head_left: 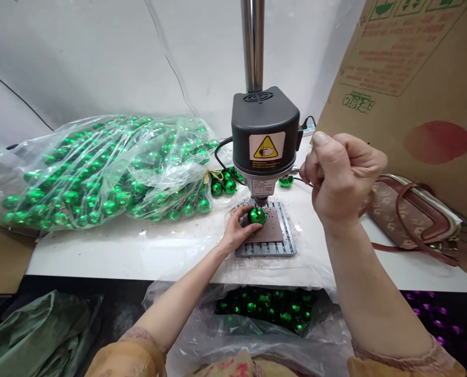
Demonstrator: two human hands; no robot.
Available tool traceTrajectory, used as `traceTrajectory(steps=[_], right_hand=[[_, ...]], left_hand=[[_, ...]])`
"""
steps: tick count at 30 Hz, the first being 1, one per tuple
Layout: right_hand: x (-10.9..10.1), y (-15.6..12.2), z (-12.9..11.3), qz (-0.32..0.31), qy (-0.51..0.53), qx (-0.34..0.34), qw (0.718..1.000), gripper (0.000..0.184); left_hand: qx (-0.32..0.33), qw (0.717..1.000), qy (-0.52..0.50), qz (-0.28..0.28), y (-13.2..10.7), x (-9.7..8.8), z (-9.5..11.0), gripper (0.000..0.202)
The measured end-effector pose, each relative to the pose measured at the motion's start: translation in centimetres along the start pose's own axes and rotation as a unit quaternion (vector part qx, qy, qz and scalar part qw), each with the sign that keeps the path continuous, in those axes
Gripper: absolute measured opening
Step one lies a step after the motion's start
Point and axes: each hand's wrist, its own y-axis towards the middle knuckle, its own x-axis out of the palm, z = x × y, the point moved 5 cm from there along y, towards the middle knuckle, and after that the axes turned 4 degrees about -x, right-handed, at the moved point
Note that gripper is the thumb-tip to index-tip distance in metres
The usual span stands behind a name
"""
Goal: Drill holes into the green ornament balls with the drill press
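Count: one bench drill (265,131), one handbag (412,212), one green ball (257,215) under the chuck, pinched by the left hand (238,229). Right hand (341,175) was fisted beside the drill; couldn't tell what it gripped. White table (79,256), pale wall (99,63). Clear plastic (139,165) on top held many green balls.

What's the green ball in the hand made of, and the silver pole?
The green ball looks like glossy plastic, perhaps mirror-coated: its flat facets catch bright light. The pole seems polished metal, probably steel, since bright streaks run along its smooth, silvery surface.
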Motion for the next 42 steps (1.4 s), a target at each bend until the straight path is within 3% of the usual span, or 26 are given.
traceTrajectory(steps=[5,10,20,26,42], right_hand=[[0.0,0.0,0.0,-0.003,-0.014,-0.002,1.000,0.052],[-0.1,-0.1,0.0,-0.008,-0.019,-0.007,1.000,0.052],[-0.3,-0.9,-0.2,-0.003,0.021,-0.011,1.000,0.052],[-0.9,-2.3,0.0,0.028,0.020,-0.040,0.999,0.053],[-1.5,-4.3,0.8,0.023,0.034,-0.130,0.991,0.051]], left_hand=[[0.048,0.998,0.027,-0.026,-0.6,1.0,1.4,0.056],[0.019,0.996,-0.036,-0.073,-1.1,2.1,1.5,0.057],[-0.009,0.997,-0.052,-0.054,-1.0,2.2,0.9,0.052],[-0.011,0.996,-0.067,-0.057,-1.2,2.4,1.1,0.053],[-0.003,0.997,-0.050,-0.057,-1.1,2.4,0.8,0.051]])
